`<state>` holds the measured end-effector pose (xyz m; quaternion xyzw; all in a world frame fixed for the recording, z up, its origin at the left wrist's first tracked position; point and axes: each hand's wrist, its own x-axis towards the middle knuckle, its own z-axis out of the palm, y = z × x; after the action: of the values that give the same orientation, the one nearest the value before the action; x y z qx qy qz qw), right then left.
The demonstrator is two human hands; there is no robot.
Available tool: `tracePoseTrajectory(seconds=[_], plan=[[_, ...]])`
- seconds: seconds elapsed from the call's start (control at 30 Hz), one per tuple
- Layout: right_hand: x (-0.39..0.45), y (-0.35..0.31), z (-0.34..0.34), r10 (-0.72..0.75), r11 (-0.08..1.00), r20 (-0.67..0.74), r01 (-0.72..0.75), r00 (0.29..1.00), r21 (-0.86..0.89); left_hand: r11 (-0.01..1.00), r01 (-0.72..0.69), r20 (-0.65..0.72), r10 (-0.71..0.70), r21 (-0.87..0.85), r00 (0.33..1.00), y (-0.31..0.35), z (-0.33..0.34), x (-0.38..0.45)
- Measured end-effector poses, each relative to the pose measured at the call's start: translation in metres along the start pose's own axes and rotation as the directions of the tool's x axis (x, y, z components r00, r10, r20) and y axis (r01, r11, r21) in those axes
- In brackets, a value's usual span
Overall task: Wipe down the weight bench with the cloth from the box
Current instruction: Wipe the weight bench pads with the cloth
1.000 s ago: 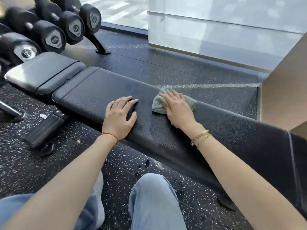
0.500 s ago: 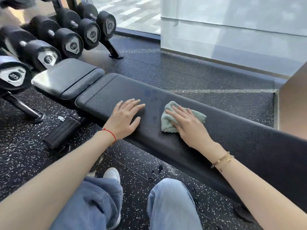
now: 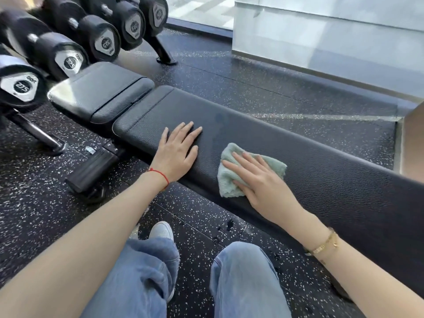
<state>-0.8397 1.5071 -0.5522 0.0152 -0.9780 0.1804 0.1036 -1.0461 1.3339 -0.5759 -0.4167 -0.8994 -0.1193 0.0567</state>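
Grip, right hand [image 3: 263,180]: fingers straight and spread, palm flat, pressing the crumpled green cloth [image 3: 231,177] onto the pad; nothing curled round it, held by pressure alone.

Cloth: directly under the grip, bunched, its free edge showing past the fingertips and toward the near rim of the pad.

Grip, left hand [image 3: 177,152]: fingers straight, flat on the bare pad just beside the cloth, touching nothing else; appears to be bracing.

Weight bench, long back pad [image 3: 332,180]: black textured upholstery; long axis runs from beyond the left hand, under both grips, out past the right wrist. Judged: unwiped surface lies either way along this axis, so strokes follow it; the right hand is the working one.

Seat pad [image 3: 98,92]: beyond the left hand, at the bench's end.

Dumbbells [image 3: 68,58]: racked past the seat pad.

Floor [image 3: 252,83]: black speckled rubber, around the bench.
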Motion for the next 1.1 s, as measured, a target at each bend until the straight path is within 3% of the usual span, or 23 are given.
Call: tracePoseTrajectory(seconds=[0.13, 0.27, 0.37, 0.47, 0.57, 0.7, 0.87, 0.97, 1.1], plan=[[0.03, 0.039, -0.007, 0.164, 0.986, -0.077, -0.166, 0.983, -0.014, 1.0, 0.012, -0.019, -0.012, -0.006, 1.0, 0.0, 0.004, 0.0], [0.11, 0.055, 0.004, 0.379, 0.919, -0.161, -0.391, 0.911, -0.048, 1.0, 0.023, -0.035, -0.023, -0.017, 0.999, 0.001, 0.004, 0.0], [0.118, 0.022, 0.021, 0.304, 0.95, -0.133, -0.31, 0.943, -0.029, 1.0, 0.025, -0.036, -0.025, -0.014, 0.999, 0.001, 0.002, 0.001], [0.066, -0.016, 0.026, 0.116, 0.993, -0.083, -0.117, 0.99, -0.01, 0.999, 0.024, -0.026, -0.024, -0.026, 0.999, 0.002, 0.001, 0.0], [0.0, -0.027, 0.011, 0.019, 0.999, -0.026, -0.018, 0.999, 0.028, 0.998, 0.045, 0.006, -0.045, -0.047, 0.999, 0.006, -0.002, 0.001], [-0.045, 0.008, -0.019, 0.162, 0.986, -0.07, -0.158, 0.984, 0.053, 0.999, 0.016, 0.009, -0.016, -0.046, 1.0, 0.02, -0.006, 0.001], [0.008, 0.031, -0.014, 0.41, 0.91, -0.185, -0.414, 0.893, 0.016, 0.998, -0.037, 0.007, 0.038, -0.05, 0.999, 0.04, -0.005, 0.0], [0.018, 0.005, 0.002, 0.349, 0.937, -0.16, -0.349, 0.923, 0.027, 0.996, -0.032, -0.006, 0.032, -0.084, 0.999, 0.051, -0.004, 0.001], [-0.04, -0.023, 0.003, 0.194, 0.981, -0.111, -0.195, 0.975, 0.0, 0.989, -0.076, -0.002, 0.076, -0.125, 0.997, 0.062, -0.001, 0.005]])
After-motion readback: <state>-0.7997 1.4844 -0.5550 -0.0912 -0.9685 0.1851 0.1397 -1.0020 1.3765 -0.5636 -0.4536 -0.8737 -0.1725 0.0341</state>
